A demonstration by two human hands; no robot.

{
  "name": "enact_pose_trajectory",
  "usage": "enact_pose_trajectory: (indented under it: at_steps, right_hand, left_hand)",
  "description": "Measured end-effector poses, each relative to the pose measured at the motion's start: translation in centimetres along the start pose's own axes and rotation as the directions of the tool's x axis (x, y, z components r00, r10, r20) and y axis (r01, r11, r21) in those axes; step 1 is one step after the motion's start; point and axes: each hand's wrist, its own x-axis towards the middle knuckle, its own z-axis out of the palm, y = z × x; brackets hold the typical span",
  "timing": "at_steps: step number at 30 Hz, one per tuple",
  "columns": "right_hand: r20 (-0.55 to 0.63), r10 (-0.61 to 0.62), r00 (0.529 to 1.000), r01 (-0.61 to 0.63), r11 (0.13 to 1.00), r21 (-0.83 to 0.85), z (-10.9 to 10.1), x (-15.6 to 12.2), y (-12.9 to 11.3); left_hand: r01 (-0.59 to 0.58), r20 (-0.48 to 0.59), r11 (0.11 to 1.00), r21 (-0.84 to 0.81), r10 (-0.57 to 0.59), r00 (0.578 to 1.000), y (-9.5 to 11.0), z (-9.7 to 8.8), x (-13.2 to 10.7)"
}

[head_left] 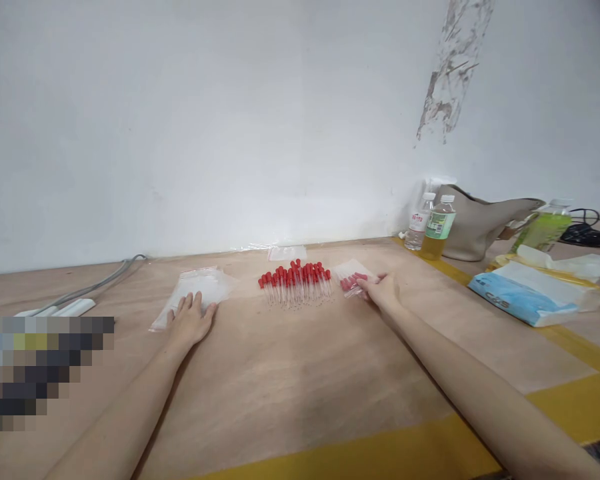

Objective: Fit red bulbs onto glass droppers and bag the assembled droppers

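Observation:
A row of several glass droppers with red rubber bulbs (297, 282) lies in the middle of the wooden table (290, 387). My left hand (190, 319) lies flat, fingers spread, on the near edge of a stack of clear plastic bags (196, 291) to the left of the droppers. My right hand (380, 290) rests, fingers curled, on a clear bag holding red-bulbed droppers (353, 278) just right of the row. A single flat clear bag (287, 253) lies behind the row, near the wall.
Two drink bottles (430, 227) stand at the back right beside a beige bag (480, 227). A blue tissue pack (525, 293) and a green bottle (545, 230) lie at right. A grey cable and white power strip (65, 307) sit at left. Yellow tape lines the table.

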Motion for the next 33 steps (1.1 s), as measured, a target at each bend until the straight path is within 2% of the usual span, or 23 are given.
enact_pose_trajectory:
  at_steps: [2, 4, 5, 7, 9, 11, 16, 18, 20, 22, 24, 25, 26, 27, 29, 30, 31, 32, 33]
  right_hand:
    - [-0.186, -0.106, 0.977, 0.057, 0.966, -0.250, -0.6, -0.2, 0.2]
    - [-0.228, -0.249, 0.941, 0.140, 0.902, -0.408, -0.9, -0.6, -0.2]
    - [-0.179, -0.307, 0.935, 0.202, 0.874, -0.442, -0.8, -0.8, -0.6]
    - [0.018, -0.370, 0.929, 0.334, 0.815, -0.473, -0.1, -1.2, -1.5]
    - [0.250, -0.334, 0.909, 0.416, 0.761, -0.497, 1.3, -1.3, -2.4]
    - [0.383, -0.237, 0.893, 0.422, 0.736, -0.529, 2.9, -1.1, -3.1]
    - [0.397, -0.044, 0.917, 0.292, 0.751, -0.592, 6.5, 0.5, -3.6]
    - [0.395, 0.018, 0.919, 0.245, 0.759, -0.604, 7.1, 1.0, -3.6]
    - [0.402, 0.073, 0.913, 0.207, 0.767, -0.608, 7.5, 1.3, -3.6]
    - [0.416, 0.111, 0.903, 0.183, 0.776, -0.604, 7.8, 1.4, -3.6]
    - [0.431, 0.138, 0.892, 0.167, 0.784, -0.598, 8.1, 1.5, -3.8]
    - [0.438, 0.150, 0.886, 0.160, 0.789, -0.594, 8.2, 1.6, -4.0]
    - [0.447, 0.162, 0.880, 0.152, 0.795, -0.587, 8.2, 1.7, -4.2]
    - [0.456, 0.173, 0.873, 0.142, 0.804, -0.577, 8.2, 1.8, -4.4]
    - [0.476, 0.177, 0.862, 0.124, 0.835, -0.535, 7.6, 2.2, -4.7]
    - [0.485, 0.169, 0.858, 0.116, 0.856, -0.504, 7.1, 2.3, -4.8]
    - [0.492, 0.155, 0.857, 0.109, 0.878, -0.466, 6.3, 2.3, -4.8]
    - [0.498, 0.135, 0.856, 0.104, 0.900, -0.423, 5.5, 2.3, -4.7]
    - [0.504, 0.111, 0.856, 0.101, 0.922, -0.374, 4.5, 2.1, -4.5]
  left_hand:
    - [-0.026, 0.058, 1.000, -0.010, 0.027, 0.998, -0.1, 0.0, 0.2]
    - [-0.051, 0.068, 0.999, -0.018, 0.053, 0.996, -0.1, -0.2, 0.3]
    - [-0.054, 0.062, 0.998, -0.023, 0.055, 0.997, 0.0, -0.3, 0.4]
    - [-0.027, 0.055, 0.999, -0.029, 0.028, 0.998, 0.1, -0.4, 0.3]
    - [0.027, 0.042, 0.999, -0.036, -0.025, 0.999, 0.3, -0.5, 0.2]
    - [0.079, 0.023, 0.996, -0.050, -0.078, 0.997, 0.3, -0.6, 0.1]
    - [0.142, -0.070, 0.982, -0.122, -0.152, 0.986, -0.1, -0.9, 0.0]
    - [0.104, -0.195, 0.973, -0.208, -0.146, 0.970, 0.0, -1.0, -0.1]
    - [-0.049, -0.363, 0.942, -0.332, -0.079, 0.928, 0.7, -1.3, -0.5]
    - [-0.286, -0.469, 0.867, -0.408, 0.070, 0.880, 2.1, -1.9, -1.7]
    - [-0.509, -0.417, 0.752, -0.420, 0.338, 0.844, 4.0, -3.0, -3.5]
    - [-0.600, -0.361, 0.676, -0.427, 0.481, 0.799, 5.0, -3.6, -4.6]
    - [-0.688, -0.274, 0.576, -0.442, 0.643, 0.715, 5.9, -4.2, -5.7]
    - [-0.740, -0.211, 0.474, -0.477, 0.756, 0.620, 6.8, -4.8, -6.6]
    - [-0.783, -0.087, 0.335, -0.524, 0.894, 0.440, 8.0, -5.7, -8.1]
    - [-0.797, -0.057, 0.306, -0.521, 0.919, 0.390, 8.3, -5.9, -8.5]
    - [-0.807, -0.053, 0.309, -0.502, 0.921, 0.386, 8.5, -6.0, -8.8]
    - [-0.814, -0.072, 0.337, -0.473, 0.906, 0.417, 8.7, -6.0, -8.9]
    - [-0.810, -0.104, 0.381, -0.445, 0.877, 0.470, 8.8, -6.0, -9.0]
